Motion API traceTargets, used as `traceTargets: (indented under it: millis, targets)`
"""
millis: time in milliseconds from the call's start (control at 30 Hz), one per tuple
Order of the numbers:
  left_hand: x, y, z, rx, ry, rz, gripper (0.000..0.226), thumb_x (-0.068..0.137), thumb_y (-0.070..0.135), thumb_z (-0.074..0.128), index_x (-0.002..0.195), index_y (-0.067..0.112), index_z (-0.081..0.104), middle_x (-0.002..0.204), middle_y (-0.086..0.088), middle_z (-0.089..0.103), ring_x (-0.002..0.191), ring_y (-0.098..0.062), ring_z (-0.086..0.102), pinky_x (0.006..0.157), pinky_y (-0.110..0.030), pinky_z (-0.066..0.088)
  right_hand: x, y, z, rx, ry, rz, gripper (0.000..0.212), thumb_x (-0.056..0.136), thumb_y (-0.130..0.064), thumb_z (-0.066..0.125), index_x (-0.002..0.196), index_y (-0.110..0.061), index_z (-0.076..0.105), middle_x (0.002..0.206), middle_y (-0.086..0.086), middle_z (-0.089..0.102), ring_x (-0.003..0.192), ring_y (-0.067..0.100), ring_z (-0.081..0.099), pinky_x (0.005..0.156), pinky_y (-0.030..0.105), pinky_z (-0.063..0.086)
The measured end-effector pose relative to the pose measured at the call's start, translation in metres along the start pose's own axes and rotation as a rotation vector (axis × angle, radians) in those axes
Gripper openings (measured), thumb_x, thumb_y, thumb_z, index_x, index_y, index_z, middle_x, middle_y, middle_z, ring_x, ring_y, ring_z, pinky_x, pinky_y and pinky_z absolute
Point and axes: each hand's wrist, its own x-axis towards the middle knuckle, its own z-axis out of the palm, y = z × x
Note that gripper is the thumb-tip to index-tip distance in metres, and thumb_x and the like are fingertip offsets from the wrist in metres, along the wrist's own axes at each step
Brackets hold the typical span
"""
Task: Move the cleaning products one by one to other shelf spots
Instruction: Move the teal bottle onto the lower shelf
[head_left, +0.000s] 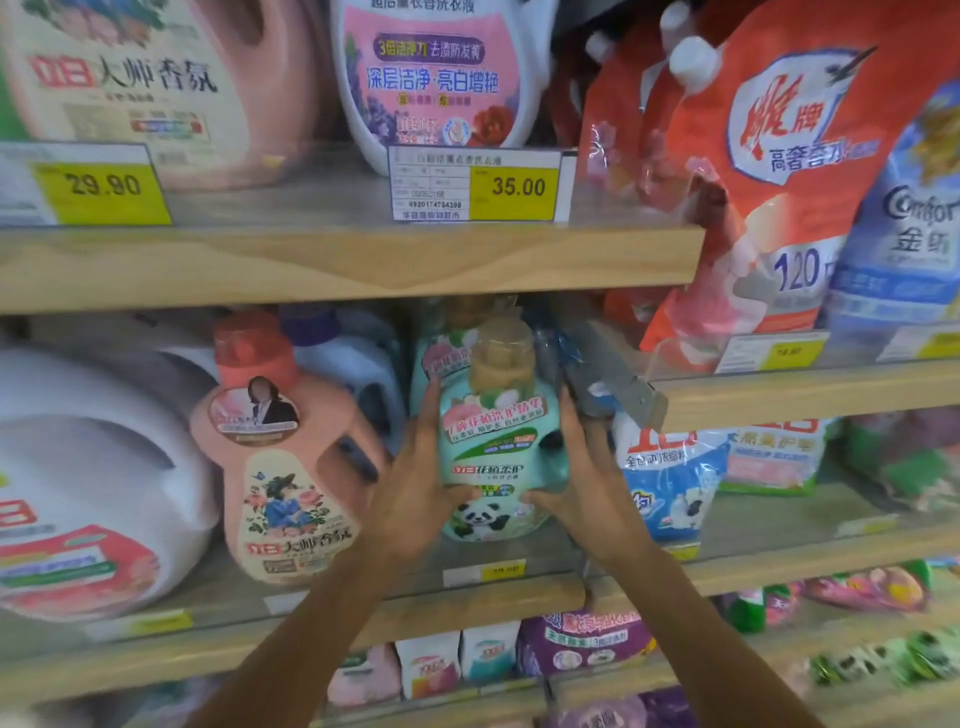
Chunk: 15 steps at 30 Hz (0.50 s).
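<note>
Both arms reach forward, left grip (415, 483) and right grip (587, 480) facing inward (fingers straight).

Bright, even store light is falling from above, casting soft shadow beneath the upper shelf (363, 265). Glare is hazing the clear price strip (311, 202). Blur is smearing the left and near edges; wide-angle distortion is tilting the right-hand shelves
</note>
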Motion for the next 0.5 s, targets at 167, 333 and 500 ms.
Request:
traceTargets:
  millis: [167,333,500]
  targets:
    - [0.002,0.015,-0.004,0.106,-0.024,-0.023,0.14,0.074,0.019,0.086,0.146,0.053,-0.028,0.164,0.002,0.019,0.144,-0.024,0.033,0.109,-0.059,0.038,0.007,-0.009,-0.003,-0.007,-0.104,0.044,0.14,0.078,-0.029,0.087,0.14,-0.063,-0.033,0.162,0.005,0.023,0.141,0.029,0.038,0.099,0.052,0.049]
    - [-0.001,0.03,-0.021,0.358,-0.106,-0.067,0.129,0.085,0.022,0.075,0.142,0.047,-0.038,0.158,-0.007,0.024,0.131,-0.041,0.048,0.098,-0.063,0.044,-0.004,-0.03,-0.015,-0.027,-0.14,0.072,0.121,0.088,-0.024,0.077,0.148,-0.053,-0.024,0.166,0.005,0.015,0.146,0.033,0.03,0.102,0.053,0.048]
    - [-0.027,0.069,-0.062,0.531,-0.094,-0.043,0.112,0.086,0.033,0.072,0.153,0.043,-0.017,0.148,-0.01,0.041,0.121,-0.037,0.056,0.098,-0.054,0.043,-0.027,-0.061,-0.057,-0.086,-0.232,0.075,0.096,0.094,-0.032,0.07,0.16,-0.045,0.002,0.164,0.0,0.017,0.147,0.028,0.025,0.105,0.047,0.048]
